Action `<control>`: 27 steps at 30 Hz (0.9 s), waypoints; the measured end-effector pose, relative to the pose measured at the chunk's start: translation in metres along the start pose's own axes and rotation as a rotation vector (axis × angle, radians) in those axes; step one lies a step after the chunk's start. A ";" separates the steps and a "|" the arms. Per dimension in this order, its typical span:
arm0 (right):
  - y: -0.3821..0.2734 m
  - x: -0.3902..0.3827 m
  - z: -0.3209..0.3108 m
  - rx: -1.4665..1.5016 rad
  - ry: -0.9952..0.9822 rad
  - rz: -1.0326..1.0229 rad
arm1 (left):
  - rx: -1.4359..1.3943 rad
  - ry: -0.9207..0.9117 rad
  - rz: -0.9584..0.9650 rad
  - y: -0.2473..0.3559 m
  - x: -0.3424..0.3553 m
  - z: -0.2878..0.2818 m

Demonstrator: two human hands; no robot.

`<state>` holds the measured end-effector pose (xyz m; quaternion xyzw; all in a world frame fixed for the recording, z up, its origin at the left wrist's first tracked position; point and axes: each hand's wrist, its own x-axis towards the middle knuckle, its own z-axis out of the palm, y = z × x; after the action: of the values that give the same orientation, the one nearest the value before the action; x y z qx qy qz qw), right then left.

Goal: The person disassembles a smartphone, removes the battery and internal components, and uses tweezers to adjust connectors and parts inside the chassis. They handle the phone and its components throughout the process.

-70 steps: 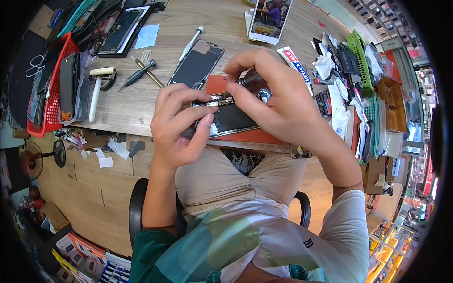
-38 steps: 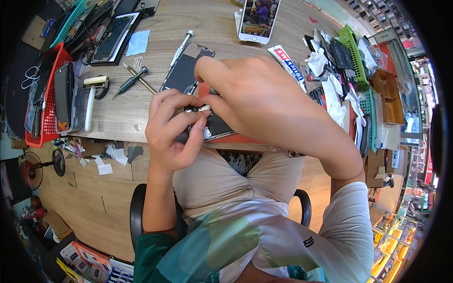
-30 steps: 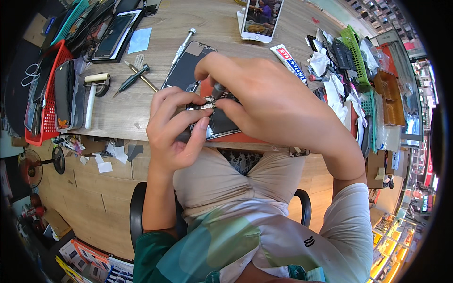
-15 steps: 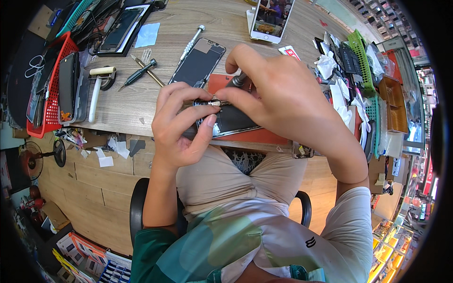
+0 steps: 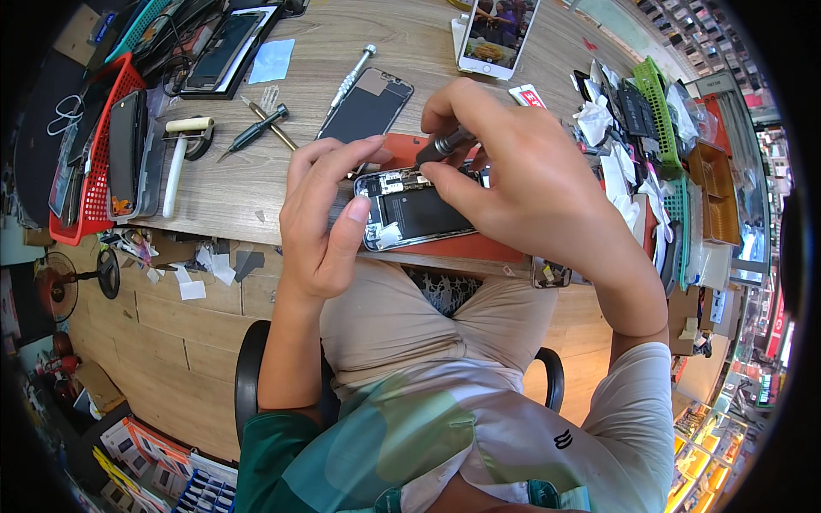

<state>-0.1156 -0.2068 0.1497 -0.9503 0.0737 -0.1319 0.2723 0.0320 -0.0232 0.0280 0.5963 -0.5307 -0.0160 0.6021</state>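
Observation:
An opened phone (image 5: pixel 421 214) lies on a red-orange mat (image 5: pixel 479 245) at the table's front edge, its black battery and small metal parts exposed. My left hand (image 5: pixel 318 222) is at the phone's left end, fingers apart, thumb beside its edge. Over the phone's upper right side, my right hand (image 5: pixel 513 162) is closed around a dark-handled screwdriver (image 5: pixel 445 144); the hand covers that end of the phone, and I cannot make out the tool's tip. Behind my fingers a detached phone screen (image 5: pixel 369 104) lies face down.
Near the screen lie a silver screwdriver (image 5: pixel 349 79), a dark screwdriver (image 5: pixel 252 133) and a white roller (image 5: pixel 175 167). A red basket (image 5: pixel 94 158) stands left, a green basket (image 5: pixel 657 111) right. A white phone (image 5: pixel 494 38) stands upright at the back.
My left fingers have drawn back left from the phone's upper edge and spread, uncovering its metal parts and battery. My right hand stays over the phone with the screwdriver, shifted slightly.

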 end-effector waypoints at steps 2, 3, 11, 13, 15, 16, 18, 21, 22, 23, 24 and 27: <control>0.000 0.000 -0.001 -0.002 0.004 0.027 | 0.032 -0.016 0.008 -0.002 0.000 -0.001; -0.001 0.000 -0.002 -0.010 0.002 0.044 | 0.049 -0.025 0.011 -0.002 0.000 -0.002; 0.016 0.001 0.006 0.046 0.137 -0.024 | -0.020 -0.058 -0.056 0.003 0.003 0.003; 0.017 0.000 0.008 0.062 0.140 -0.002 | -0.034 -0.092 -0.079 0.003 0.002 0.003; 0.020 -0.001 0.009 0.065 0.138 0.004 | -0.017 -0.162 -0.095 0.004 0.002 0.001; 0.021 -0.001 0.009 0.066 0.137 0.006 | 0.006 -0.176 -0.089 0.004 0.003 0.000; 0.021 -0.003 0.009 0.077 0.136 0.025 | 0.053 -0.203 -0.077 0.004 0.003 -0.001; 0.022 -0.005 0.009 0.093 0.131 0.056 | 0.165 -0.239 -0.052 0.006 0.007 -0.003; 0.023 -0.006 0.009 0.098 0.129 0.067 | 0.170 -0.231 -0.051 0.006 0.007 -0.002; 0.023 -0.006 0.009 0.097 0.131 0.065 | 0.176 -0.223 -0.050 0.005 0.006 0.000; 0.024 -0.007 0.009 0.096 0.134 0.063 | 0.182 -0.215 -0.048 0.005 0.006 0.002; 0.024 -0.011 0.008 0.100 0.188 0.048 | 0.221 -0.207 -0.009 0.006 0.006 0.003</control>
<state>-0.1254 -0.2214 0.1282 -0.9169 0.1148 -0.2173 0.3145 0.0290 -0.0280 0.0355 0.6565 -0.5857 -0.0215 0.4749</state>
